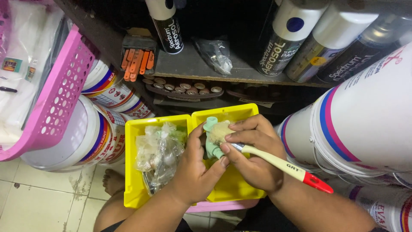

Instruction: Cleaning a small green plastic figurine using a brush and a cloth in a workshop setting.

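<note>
Both hands are mid-dusting over the yellow bin [234,189]: left hand [193,169] grips the green plastic fitting [211,148], right hand [253,154] clamps the paintbrush [279,164], so I'd guess rotating the fitting comes next.

Dark shelf [189,64] w/ spray cans [281,38], plastic bag [214,53]; tiled floor [38,202] w/ paint buckets [86,141].

Pink basket [60,92], paint buckets [365,116], spray cans [285,36]
</note>
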